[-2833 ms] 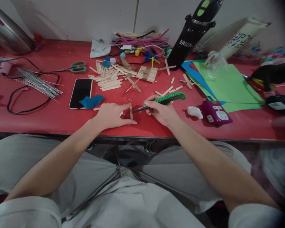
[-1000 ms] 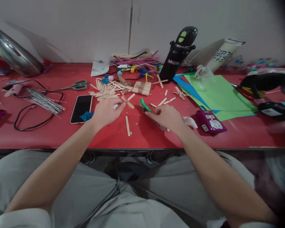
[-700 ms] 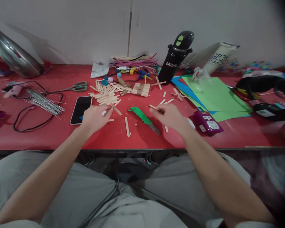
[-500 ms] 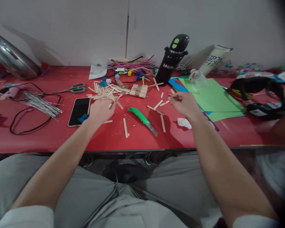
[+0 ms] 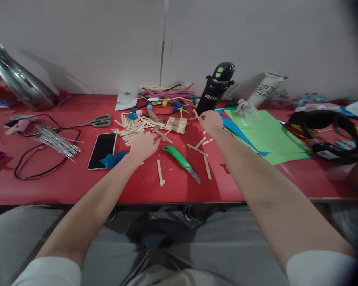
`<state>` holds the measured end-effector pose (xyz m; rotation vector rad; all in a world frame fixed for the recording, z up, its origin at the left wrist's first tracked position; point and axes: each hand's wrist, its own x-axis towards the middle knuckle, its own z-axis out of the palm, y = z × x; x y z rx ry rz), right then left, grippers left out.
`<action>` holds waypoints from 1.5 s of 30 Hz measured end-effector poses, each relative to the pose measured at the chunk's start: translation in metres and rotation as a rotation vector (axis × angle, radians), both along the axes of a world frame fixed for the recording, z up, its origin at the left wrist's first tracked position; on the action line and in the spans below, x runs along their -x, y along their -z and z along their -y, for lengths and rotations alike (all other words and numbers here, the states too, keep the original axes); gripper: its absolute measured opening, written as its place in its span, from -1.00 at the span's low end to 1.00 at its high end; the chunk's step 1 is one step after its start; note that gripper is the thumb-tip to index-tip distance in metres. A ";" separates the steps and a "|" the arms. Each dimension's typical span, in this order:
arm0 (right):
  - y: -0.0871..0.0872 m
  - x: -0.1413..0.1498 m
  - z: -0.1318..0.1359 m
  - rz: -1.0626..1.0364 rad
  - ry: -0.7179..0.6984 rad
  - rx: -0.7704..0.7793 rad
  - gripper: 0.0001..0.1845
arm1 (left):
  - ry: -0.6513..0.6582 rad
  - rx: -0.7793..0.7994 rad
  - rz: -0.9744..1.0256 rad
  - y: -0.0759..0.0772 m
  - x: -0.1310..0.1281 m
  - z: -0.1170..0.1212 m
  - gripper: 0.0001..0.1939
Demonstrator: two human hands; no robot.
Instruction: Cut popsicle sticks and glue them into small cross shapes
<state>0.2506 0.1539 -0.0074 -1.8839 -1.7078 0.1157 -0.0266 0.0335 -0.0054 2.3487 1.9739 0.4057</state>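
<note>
My left hand [image 5: 143,146] rests on the red table [image 5: 77,186], its fingers closed on a pair of crossed wooden sticks [image 5: 164,136] at the edge of a loose pile of craft sticks [image 5: 134,128]. My right hand [image 5: 210,121] reaches further back, beside the black bottle [image 5: 215,89], with thumb and forefinger pinched on a short wooden stick [image 5: 195,113]. A green utility knife [image 5: 181,159] lies between my arms with its blade out, held by neither hand. Single sticks [image 5: 160,178] lie on either side of it.
A glued stick panel [image 5: 176,125] sits behind the pile. A phone [image 5: 102,145] with a blue scrap [image 5: 111,159], scissors [image 5: 97,121], a wire bundle [image 5: 55,141] and a black cable [image 5: 41,172] are at the left. Green paper [image 5: 262,131], a plastic bottle [image 5: 247,109] and black headphones [image 5: 331,123] are at the right.
My right hand has put down the green knife and moved back towards the black bottle. My left hand left the cut stick on the table and shifted towards the stick pile.
</note>
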 end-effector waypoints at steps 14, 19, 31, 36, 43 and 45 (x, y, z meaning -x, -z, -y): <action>-0.069 0.074 0.172 -0.791 -0.498 -0.147 -0.92 | 0.159 0.334 0.729 -0.052 0.031 0.093 -0.38; -0.043 0.109 0.221 -1.111 -0.650 0.136 -0.78 | 0.234 0.260 0.833 -0.038 0.014 0.110 -0.57; -0.004 0.104 0.224 -1.235 -0.628 0.293 -0.73 | 0.228 0.107 0.741 -0.002 0.018 0.114 -0.58; 0.005 0.105 0.221 -1.313 -0.673 0.334 -0.68 | 0.264 0.159 1.006 -0.002 0.014 0.111 -0.49; 0.002 0.103 0.223 -1.079 -0.902 0.354 -0.72 | 0.432 0.376 1.154 -0.015 0.011 0.115 -0.52; 0.000 0.104 0.225 -1.063 -0.924 0.297 -0.74 | 0.419 0.391 1.157 -0.015 0.011 0.116 -0.50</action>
